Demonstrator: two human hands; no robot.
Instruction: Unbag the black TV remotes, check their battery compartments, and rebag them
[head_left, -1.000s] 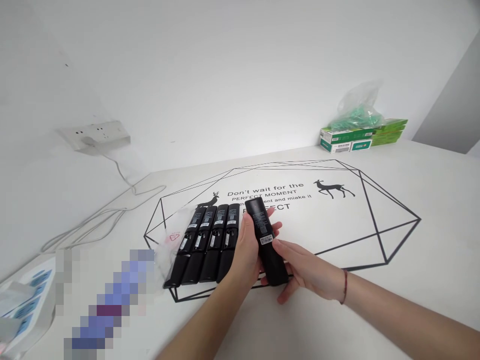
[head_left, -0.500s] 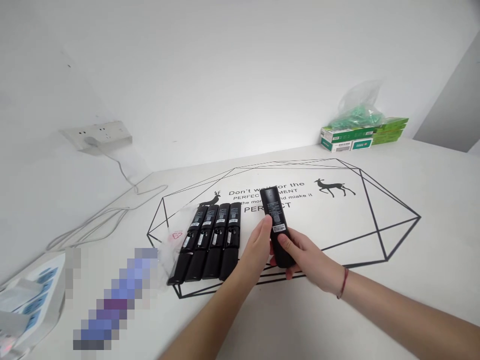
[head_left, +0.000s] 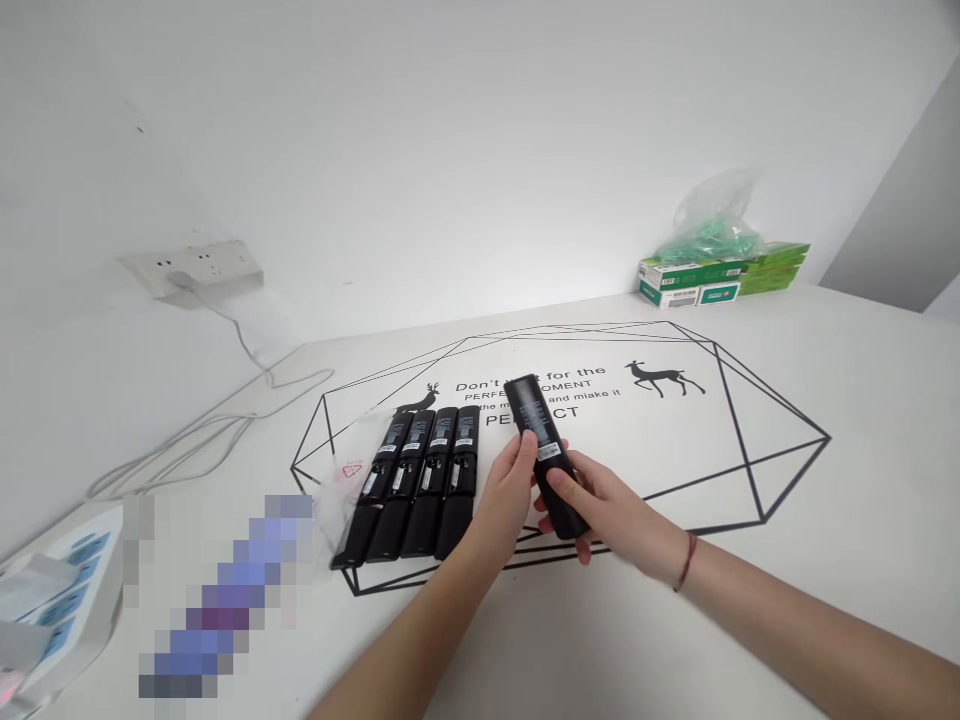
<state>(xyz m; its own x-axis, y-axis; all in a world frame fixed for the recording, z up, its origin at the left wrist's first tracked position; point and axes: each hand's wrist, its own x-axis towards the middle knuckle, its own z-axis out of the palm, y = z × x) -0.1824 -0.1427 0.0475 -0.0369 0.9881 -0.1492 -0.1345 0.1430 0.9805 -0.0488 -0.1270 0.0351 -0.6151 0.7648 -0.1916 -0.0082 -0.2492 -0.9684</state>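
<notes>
A black remote control [head_left: 527, 405] is held between both hands, its labelled back facing up and its far end leaning left. My left hand [head_left: 511, 490] grips its left side, thumb on the back beside the white sticker. My right hand [head_left: 604, 500] wraps the lower half from the right, with the thumb pressed on the back cover. Left of my left hand, several more black remote controls [head_left: 426, 480] lie side by side, backs up, with their battery compartments uncovered. A clear plastic bag [head_left: 337, 510] lies partly under the leftmost one.
Green and white boxes [head_left: 690, 280] with a plastic bag [head_left: 709, 230] on top stand at the back right. A power strip [head_left: 67, 600] sits at the front left, beside a pixelated patch. A grey cable [head_left: 172, 460] runs up to the wall socket [head_left: 199, 270].
The remote control has turned slightly, its far end swinging left. Both hands keep their hold on it, and the row of remotes has not moved on the table.
</notes>
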